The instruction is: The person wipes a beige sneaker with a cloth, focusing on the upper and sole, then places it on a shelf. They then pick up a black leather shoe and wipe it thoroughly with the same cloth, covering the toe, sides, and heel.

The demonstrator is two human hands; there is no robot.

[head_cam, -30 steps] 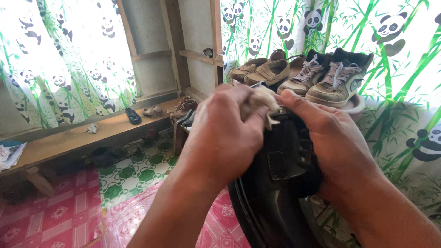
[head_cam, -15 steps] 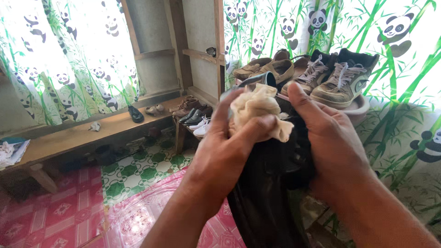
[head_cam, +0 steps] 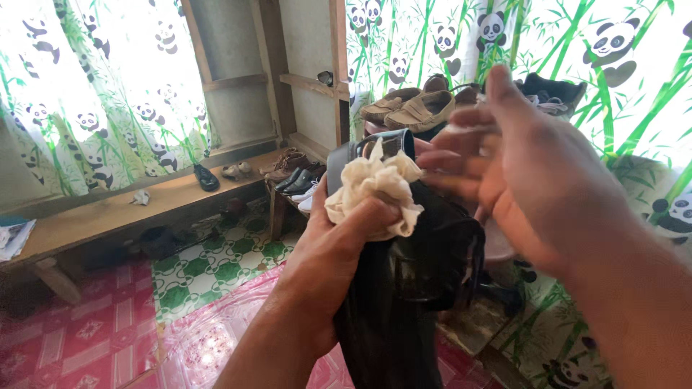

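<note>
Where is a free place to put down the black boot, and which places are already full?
The wooden bench has a bare stretch between the crumpled white scrap and the black shoe, and more toward the papers. The tiled floor below also shows bare room. The shoe rack and the shelf of shoes are crowded.

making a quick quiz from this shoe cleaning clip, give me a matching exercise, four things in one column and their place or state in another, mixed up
Things:
1. cream cloth
2. black boot
3. tan loafers
4. right hand

Places or states:
A. open, fingers spread, blurred, lifted beside the boot's top
B. crumpled in the left hand, pressed against the boot
C. resting on a shelf by the panda curtain
D. glossy, held upright in the foreground

Pairs: 1-B, 2-D, 3-C, 4-A
</note>
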